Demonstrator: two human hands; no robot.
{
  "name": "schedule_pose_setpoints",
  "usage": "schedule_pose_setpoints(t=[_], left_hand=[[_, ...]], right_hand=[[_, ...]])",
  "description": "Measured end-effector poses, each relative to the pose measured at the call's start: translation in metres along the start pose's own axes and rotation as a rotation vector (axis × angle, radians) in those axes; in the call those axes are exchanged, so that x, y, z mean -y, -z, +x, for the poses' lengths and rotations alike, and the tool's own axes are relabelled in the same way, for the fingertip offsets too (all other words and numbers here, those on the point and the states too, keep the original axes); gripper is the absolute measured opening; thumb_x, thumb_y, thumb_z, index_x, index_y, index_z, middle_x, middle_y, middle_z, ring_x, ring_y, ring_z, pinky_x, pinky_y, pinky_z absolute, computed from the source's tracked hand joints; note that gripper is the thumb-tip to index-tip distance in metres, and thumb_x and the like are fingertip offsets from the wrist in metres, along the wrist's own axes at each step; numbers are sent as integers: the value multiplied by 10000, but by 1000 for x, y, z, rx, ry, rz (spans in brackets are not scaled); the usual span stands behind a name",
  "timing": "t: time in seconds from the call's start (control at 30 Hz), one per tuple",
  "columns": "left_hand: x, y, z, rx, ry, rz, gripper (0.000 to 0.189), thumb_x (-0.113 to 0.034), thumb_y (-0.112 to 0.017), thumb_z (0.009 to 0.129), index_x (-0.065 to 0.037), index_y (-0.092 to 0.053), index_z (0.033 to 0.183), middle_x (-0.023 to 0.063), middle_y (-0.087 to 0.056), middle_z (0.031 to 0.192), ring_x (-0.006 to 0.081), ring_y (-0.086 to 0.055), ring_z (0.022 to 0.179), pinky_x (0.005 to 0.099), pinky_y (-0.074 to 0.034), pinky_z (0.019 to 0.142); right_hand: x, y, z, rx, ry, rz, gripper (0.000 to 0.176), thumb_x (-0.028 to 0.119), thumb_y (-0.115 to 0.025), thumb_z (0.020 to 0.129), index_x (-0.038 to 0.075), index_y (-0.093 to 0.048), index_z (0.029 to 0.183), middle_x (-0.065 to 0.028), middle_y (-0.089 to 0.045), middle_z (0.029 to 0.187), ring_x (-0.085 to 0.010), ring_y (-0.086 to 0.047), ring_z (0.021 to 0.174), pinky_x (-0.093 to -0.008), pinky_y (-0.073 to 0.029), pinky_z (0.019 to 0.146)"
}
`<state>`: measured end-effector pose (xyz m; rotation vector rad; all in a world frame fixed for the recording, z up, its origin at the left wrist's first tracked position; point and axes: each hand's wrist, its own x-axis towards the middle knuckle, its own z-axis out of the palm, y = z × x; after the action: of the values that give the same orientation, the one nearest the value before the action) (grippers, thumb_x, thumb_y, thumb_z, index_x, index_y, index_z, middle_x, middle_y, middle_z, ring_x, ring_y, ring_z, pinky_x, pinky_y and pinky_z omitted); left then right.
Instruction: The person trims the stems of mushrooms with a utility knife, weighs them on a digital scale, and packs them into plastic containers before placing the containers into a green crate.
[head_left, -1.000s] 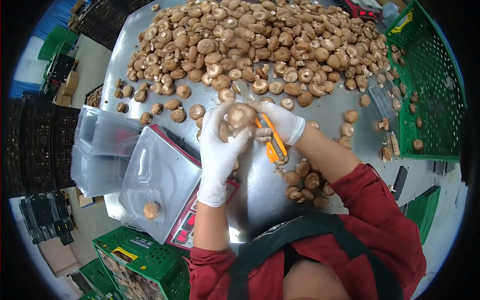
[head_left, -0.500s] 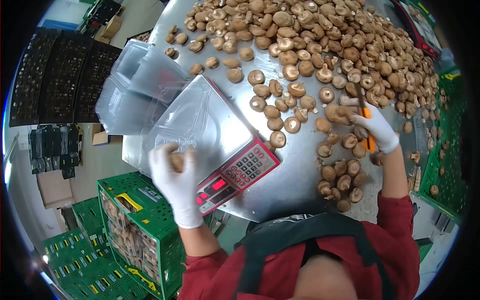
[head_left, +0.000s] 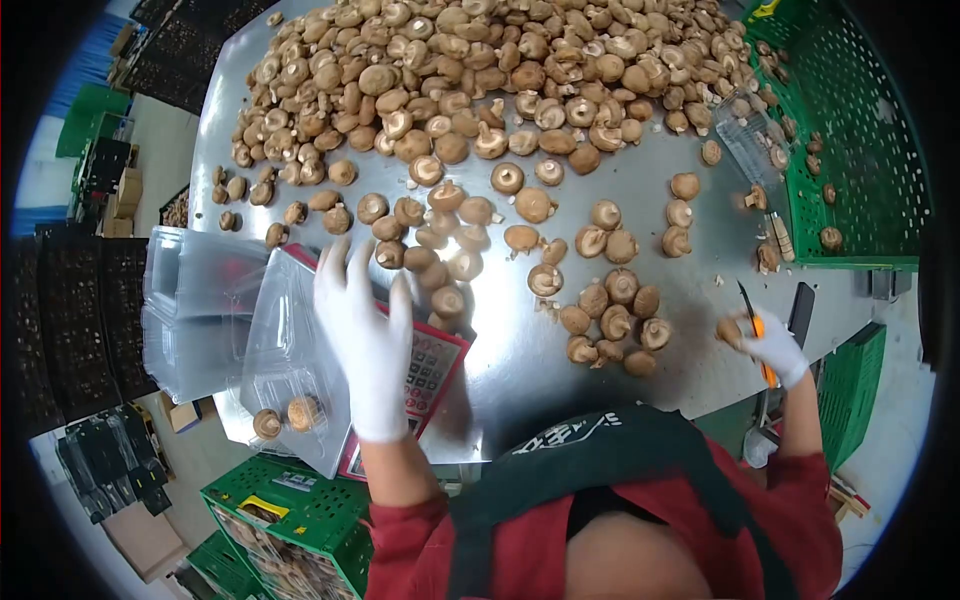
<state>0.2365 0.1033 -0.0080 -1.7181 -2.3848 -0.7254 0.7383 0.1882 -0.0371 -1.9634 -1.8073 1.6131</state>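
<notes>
My left hand (head_left: 362,330), in a white glove, reaches over the red-edged scale (head_left: 432,370) with its fingers spread beside loose mushrooms (head_left: 388,254). Nothing shows in its grasp. On the scale a clear plastic tray (head_left: 285,370) holds two mushrooms (head_left: 303,412). At the right, my right hand (head_left: 775,352), also gloved, is closed round orange-handled scissors or a knife (head_left: 758,328), its dark blade pointing up. A brown mushroom (head_left: 730,332) is held at the fingertips of the same hand. A group of several mushrooms (head_left: 616,321) lies between the hands.
A large mushroom pile (head_left: 480,70) covers the back of the metal table (head_left: 520,400). Stacked clear trays (head_left: 190,310) are at the left. A green crate (head_left: 860,150) stands at the right, another (head_left: 290,510) below left. A brush-like tool (head_left: 781,238) lies near the right crate.
The view has shifted. My left hand has let go of a mushroom, now in the tray, and moved towards the loose ones. My right hand has moved nearer the table's front edge with its mushroom.
</notes>
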Motion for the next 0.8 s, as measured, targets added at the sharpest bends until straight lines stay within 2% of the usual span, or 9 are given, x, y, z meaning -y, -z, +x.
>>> schedule_pose_setpoints(t=[0.13, 0.23, 0.4, 0.43, 0.53, 0.6, 0.67, 0.7, 0.8], left_hand=[[30, -70, 86, -5, -75, -52, 380, -152, -682, 803, -75, -599, 1166, 179, -553, 1238, 361, -523, 1166, 467, -414, 993], [54, -108, 165, 43, 6, -103, 398, -176, -665, 815, -71, -596, 1192, 207, -546, 1258, 385, -550, 1130, 446, -459, 954], [79, -176, 241, 0, -43, -35, 461, -185, -666, 817, -81, -571, 1256, 206, -525, 1307, 384, -520, 1176, 434, -442, 994], [86, -194, 243, -16, -54, 48, 472, -185, -665, 819, -87, -565, 1269, 203, -519, 1318, 383, -506, 1196, 435, -434, 1005], [65, -202, 235, -43, -50, 179, 439, -194, -670, 808, -98, -575, 1226, 171, -540, 1258, 373, -480, 1189, 454, -429, 997], [50, -199, 224, -24, -5, 159, 390, -176, -653, 808, -94, -587, 1183, 148, -564, 1198, 365, -506, 1137, 446, -441, 975], [58, -206, 217, 6, 69, -44, 387, -129, -611, 823, -85, -594, 1207, 151, -596, 1179, 362, -529, 1113, 432, -438, 976], [65, -209, 213, 35, 104, -153, 390, -117, -599, 829, -80, -594, 1217, 159, -603, 1175, 357, -540, 1107, 424, -439, 976], [71, -214, 189, 176, 199, -659, 398, -65, -532, 866, -13, -573, 1258, 197, -627, 1152, 316, -622, 1045, 366, -475, 933]], right_hand=[[-77, 5, -67, -54, -184, 245, 321, 67, -696, 774, 8, -617, 1080, -56, -658, 875, -134, -626, 856, -282, -506, 814], [-128, 19, -98, 70, -259, 184, 351, 20, -692, 764, -14, -623, 1106, -86, -683, 975, -174, -644, 940, -313, -506, 870], [-119, 22, -98, -131, -279, 202, 372, -6, -647, 774, -31, -625, 1144, -109, -682, 1061, -196, -626, 1023, -327, -492, 920], [-130, 19, -85, -156, -195, 205, 347, 13, -626, 792, -9, -634, 1138, -70, -687, 951, -139, -648, 821, -278, -529, 742], [-31, 19, -47, -54, -305, 192, 303, 42, -602, 823, 13, -649, 1120, -7, -641, 766, -74, -560, 555, -226, -455, 506], [-8, 10, 1, -106, -107, 95, 259, 84, -582, 850, 35, -667, 1089, 39, -548, 631, -43, -424, 409, -216, -333, 390], [58, 2, 50, -42, -20, 145, 239, 83, -556, 858, 37, -672, 1062, 17, -548, 617, -55, -451, 423, -223, -355, 396], [100, -1, 69, 1, 69, 79, 274, 39, -517, 841, 21, -666, 1070, -26, -634, 737, -86, -572, 568, -224, -451, 506], [161, -47, 160, 47, 716, 226, 330, -7, -481, 833, -2, -642, 1121, -44, -684, 1013, -91, -598, 965, -245, -461, 849]])
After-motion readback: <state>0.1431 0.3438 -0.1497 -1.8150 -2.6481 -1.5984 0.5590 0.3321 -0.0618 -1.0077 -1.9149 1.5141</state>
